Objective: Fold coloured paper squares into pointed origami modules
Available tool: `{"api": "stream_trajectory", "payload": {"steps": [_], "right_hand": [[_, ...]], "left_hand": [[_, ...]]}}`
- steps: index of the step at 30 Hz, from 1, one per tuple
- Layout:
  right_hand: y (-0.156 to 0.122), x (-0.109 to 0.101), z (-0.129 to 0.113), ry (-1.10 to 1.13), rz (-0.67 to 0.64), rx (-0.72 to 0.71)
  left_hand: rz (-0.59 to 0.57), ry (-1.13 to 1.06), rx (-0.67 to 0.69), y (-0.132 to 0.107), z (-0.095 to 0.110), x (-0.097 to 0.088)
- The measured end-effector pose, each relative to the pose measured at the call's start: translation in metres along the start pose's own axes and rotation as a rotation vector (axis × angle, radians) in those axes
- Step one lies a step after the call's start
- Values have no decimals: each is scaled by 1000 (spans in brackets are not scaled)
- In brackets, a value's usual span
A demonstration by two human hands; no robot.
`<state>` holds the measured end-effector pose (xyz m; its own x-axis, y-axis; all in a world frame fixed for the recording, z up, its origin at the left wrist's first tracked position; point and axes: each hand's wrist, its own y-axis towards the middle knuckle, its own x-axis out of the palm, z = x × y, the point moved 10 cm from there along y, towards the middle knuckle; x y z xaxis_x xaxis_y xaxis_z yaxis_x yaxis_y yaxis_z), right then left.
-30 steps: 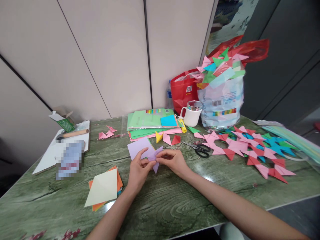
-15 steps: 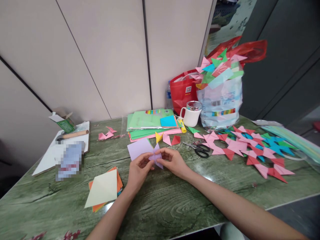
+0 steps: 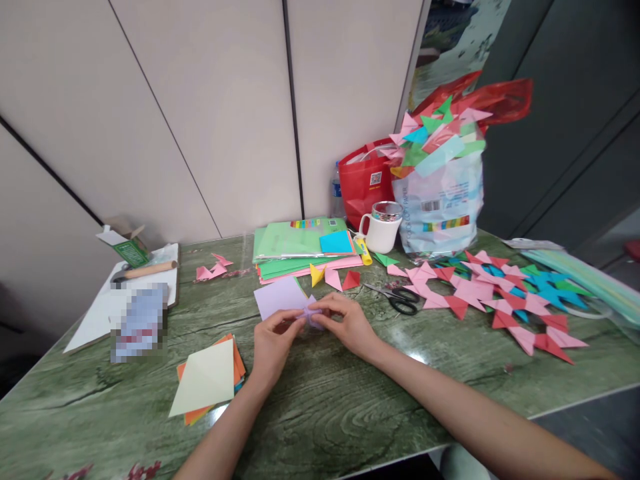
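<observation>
A small piece of folded purple paper (image 3: 313,313) is held between both hands at the middle of the table. My left hand (image 3: 275,340) pinches its left side, fingers closed. From the right, my right hand (image 3: 347,323) grips the other side between thumb and fingers. The fingers cover much of the folds. Just behind my left hand lies a flat purple square sheet (image 3: 279,297), with a sliver of other paper showing beneath. Black-handled scissors (image 3: 403,301) rest to the right of my right hand, and small yellow, pink and red folded pieces (image 3: 350,280) lie beyond it.
A stack of coloured square paper (image 3: 205,377) lies front left. Behind are paper packs (image 3: 285,243), a white mug (image 3: 383,230) and a bag of folded pieces (image 3: 440,200). Joined pink and red paper rings (image 3: 470,290) spread right. A hammer (image 3: 150,270) lies on a white board, left.
The purple folded paper looks more compact, its pointed ends now less visible. My left hand has shifted slightly left and turned; my right hand stays almost in place.
</observation>
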<state>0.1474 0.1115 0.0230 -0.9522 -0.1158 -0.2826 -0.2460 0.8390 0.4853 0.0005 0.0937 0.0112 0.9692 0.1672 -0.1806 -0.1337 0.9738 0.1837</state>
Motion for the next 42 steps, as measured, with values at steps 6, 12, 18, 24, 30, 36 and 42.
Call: {"api": "stream_trajectory", "payload": {"steps": [6, 12, 18, 24, 30, 36, 42], "right_hand": [[0, -5, -9, -45, 41, -75], [-1, 2, -17, -36, -20, -122], [-2, -7, -21, -76, 52, -120], [-1, -6, -26, -55, 6, -126], [0, -4, -17, 50, -11, -12], [0, 3, -5, 181, -58, 145], [1, 3, -3, 197, -60, 136]], "left_hand": [[-20, 29, 161, 0, 13, 2], [-59, 99, 167, -2, 16, 7], [-37, 78, 165, -3, 19, 5], [-62, 47, 174, -5, 20, 7], [-47, 33, 183, -5, 21, 6], [-13, 65, 199, -6, 25, 1], [-9, 101, 168, -6, 23, 2]]}}
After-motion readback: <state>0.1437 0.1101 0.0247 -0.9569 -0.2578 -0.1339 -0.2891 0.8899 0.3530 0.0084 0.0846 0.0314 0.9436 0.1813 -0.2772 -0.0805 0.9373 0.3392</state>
